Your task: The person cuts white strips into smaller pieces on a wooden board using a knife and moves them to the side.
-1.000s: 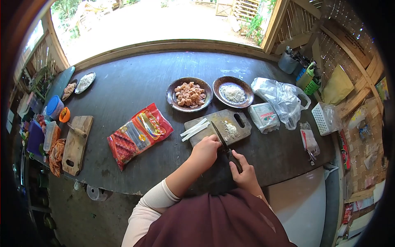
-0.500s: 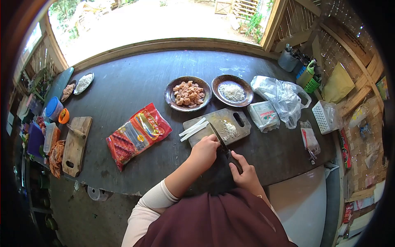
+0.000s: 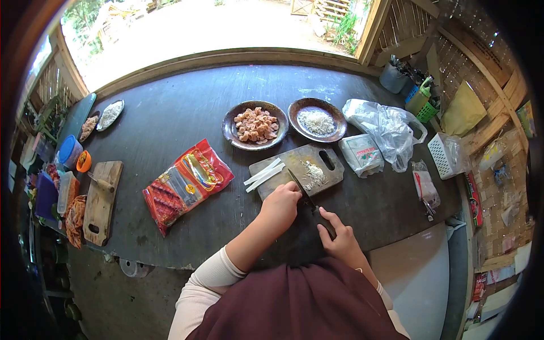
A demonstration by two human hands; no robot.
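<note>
A wooden cutting board [image 3: 298, 157] lies in front of me with white strips [image 3: 264, 174] on its left part and a small heap of finely cut white pieces [image 3: 314, 175] on its right. My right hand [image 3: 342, 238] is wrapped round the black handle of a knife [image 3: 305, 196], its blade slanting up and left over the board's near edge. Close against the blade, my left hand [image 3: 282, 199] is closed at the board's near edge, fingertips bunched. What lies under those fingers is hidden.
Behind the board stand a bowl of brown chunks [image 3: 256, 125] and a bowl of white shreds [image 3: 317, 122]. A red food packet [image 3: 187, 186] lies left, a second board [image 3: 103, 198] farther left. Plastic bags [image 3: 387, 129] and a white basket [image 3: 442, 156] are right.
The view has shifted slightly, so the table things sit a little higher and farther left. Both hands and the knife keep nearly the same pose at the board.
</note>
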